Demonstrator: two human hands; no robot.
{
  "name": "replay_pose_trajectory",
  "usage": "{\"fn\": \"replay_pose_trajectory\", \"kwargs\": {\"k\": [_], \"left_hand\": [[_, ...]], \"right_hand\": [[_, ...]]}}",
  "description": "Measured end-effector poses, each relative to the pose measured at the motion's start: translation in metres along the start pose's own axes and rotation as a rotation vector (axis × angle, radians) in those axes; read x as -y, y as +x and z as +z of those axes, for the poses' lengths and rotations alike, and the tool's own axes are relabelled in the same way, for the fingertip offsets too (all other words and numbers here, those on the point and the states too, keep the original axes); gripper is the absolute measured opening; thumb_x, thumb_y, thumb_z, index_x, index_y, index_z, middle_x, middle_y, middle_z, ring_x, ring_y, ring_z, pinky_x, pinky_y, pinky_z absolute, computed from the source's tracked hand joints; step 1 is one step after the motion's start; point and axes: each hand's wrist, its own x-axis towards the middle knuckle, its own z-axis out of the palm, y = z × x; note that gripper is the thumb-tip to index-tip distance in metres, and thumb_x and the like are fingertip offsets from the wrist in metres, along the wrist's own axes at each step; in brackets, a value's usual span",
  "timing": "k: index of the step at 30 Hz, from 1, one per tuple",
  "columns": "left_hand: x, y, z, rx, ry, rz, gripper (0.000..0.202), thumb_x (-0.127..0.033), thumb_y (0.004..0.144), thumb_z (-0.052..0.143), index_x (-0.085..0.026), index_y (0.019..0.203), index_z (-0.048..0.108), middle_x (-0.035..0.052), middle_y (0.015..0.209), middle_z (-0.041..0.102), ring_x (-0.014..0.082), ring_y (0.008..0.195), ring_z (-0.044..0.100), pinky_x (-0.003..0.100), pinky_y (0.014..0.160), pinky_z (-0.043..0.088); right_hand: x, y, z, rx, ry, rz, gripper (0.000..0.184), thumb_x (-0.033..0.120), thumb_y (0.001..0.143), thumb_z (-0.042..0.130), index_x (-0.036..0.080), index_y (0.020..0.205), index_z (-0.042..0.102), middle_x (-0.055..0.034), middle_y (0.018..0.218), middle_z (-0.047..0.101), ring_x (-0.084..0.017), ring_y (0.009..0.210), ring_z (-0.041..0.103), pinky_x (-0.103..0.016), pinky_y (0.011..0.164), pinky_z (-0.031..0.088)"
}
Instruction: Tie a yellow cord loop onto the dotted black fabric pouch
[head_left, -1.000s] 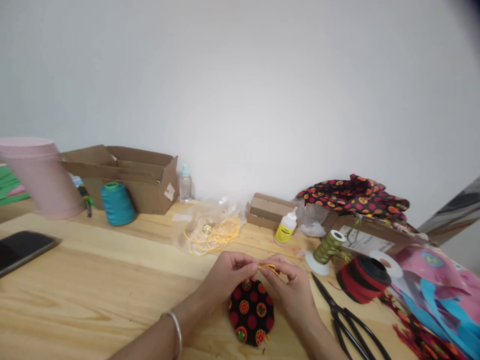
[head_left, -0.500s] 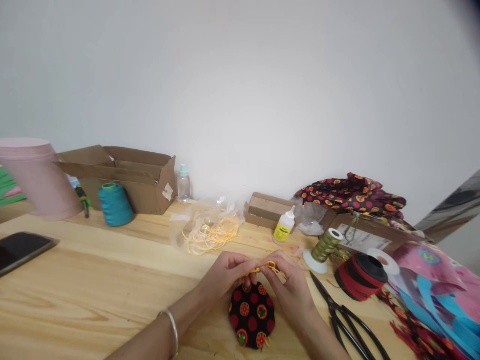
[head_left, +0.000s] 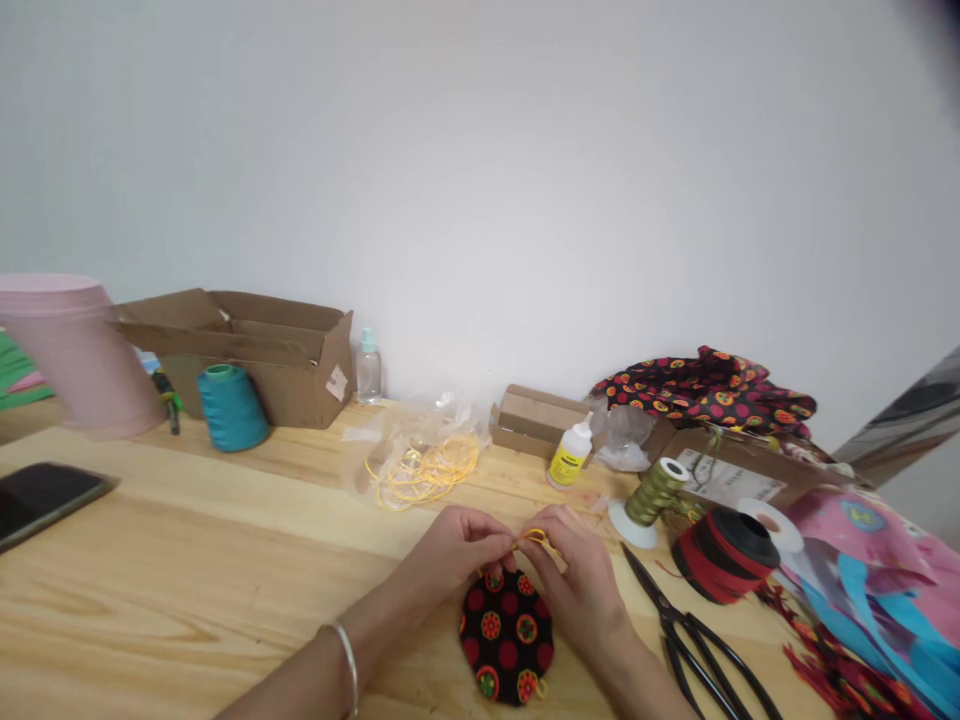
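Note:
A round black fabric piece point(head_left: 508, 632) with red and orange flower prints hangs or lies just below my hands. A small yellow loop shows at its lower right edge. My left hand point(head_left: 469, 552) pinches yellow cord point(head_left: 534, 535) at the top of this piece, a bangle on its wrist. Close against it, my right hand point(head_left: 577, 570) grips the same cord between thumb and fingers, and a small loop stands out there. The fingertips nearly meet and hide the cord between them.
Black scissors point(head_left: 686, 625) lie right of my right hand, beside a red cord spool point(head_left: 726, 553) and a green thread spool point(head_left: 656, 492). Beyond are a glue bottle point(head_left: 570, 453) and bagged yellow cord point(head_left: 427, 470). A phone point(head_left: 49, 500) and teal thread cone point(head_left: 231, 408) are left.
My fingertips have drawn closer together, and the yellow loop between them looks smaller and flatter. The fabric piece has barely shifted.

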Motion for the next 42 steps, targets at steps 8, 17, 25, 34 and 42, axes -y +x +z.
{"fn": "replay_pose_trajectory", "kwargs": {"k": [8,17,25,34,42], "left_hand": [[0.002,0.000,0.000,-0.009,0.170,0.092,0.021,-0.027,0.071,0.052,-0.012,0.069,0.067,0.0029,0.062,0.065,0.0120,0.056,0.053,0.021,0.054,0.038],[-0.010,-0.006,0.001,-0.057,0.656,0.374,0.020,-0.028,0.076,0.049,-0.021,0.077,0.068,0.0003,0.068,0.065,0.0134,0.063,0.056,0.023,0.064,0.040],[-0.010,-0.004,-0.004,-0.020,0.830,0.506,0.028,-0.029,0.082,0.040,-0.020,0.070,0.064,-0.0024,0.055,0.054,0.0106,0.057,0.050,0.029,0.086,0.034],[-0.009,-0.003,-0.005,-0.112,0.834,0.494,0.028,-0.026,0.080,0.042,-0.017,0.061,0.059,-0.0024,0.053,0.049,0.0096,0.054,0.047,0.023,0.071,0.038],[-0.013,-0.004,-0.005,-0.107,0.937,0.492,0.027,-0.021,0.079,0.043,-0.017,0.055,0.056,-0.0016,0.052,0.050,0.0107,0.056,0.047,0.025,0.072,0.039]], "right_hand": [[-0.001,0.002,0.001,-0.019,-0.045,0.031,0.013,0.021,0.081,0.046,0.019,0.070,0.052,-0.0018,0.070,0.055,-0.015,0.068,0.048,-0.026,0.060,0.036],[-0.003,0.000,0.002,-0.039,-0.013,0.041,0.013,0.020,0.081,0.045,0.019,0.069,0.051,-0.0023,0.069,0.055,-0.015,0.067,0.048,-0.025,0.060,0.037],[0.001,0.005,0.002,-0.058,0.133,0.100,0.019,0.023,0.080,0.048,0.018,0.062,0.054,-0.0010,0.063,0.055,-0.013,0.061,0.050,-0.023,0.057,0.040],[-0.006,0.004,-0.006,-0.018,0.092,0.075,0.020,0.026,0.082,0.045,0.019,0.077,0.063,-0.0013,0.062,0.061,-0.014,0.060,0.056,-0.024,0.056,0.042],[0.011,0.003,-0.026,-0.057,-0.538,-0.213,0.018,0.027,0.082,0.047,0.021,0.078,0.063,-0.0018,0.059,0.057,-0.014,0.056,0.046,-0.026,0.052,0.029]]}}
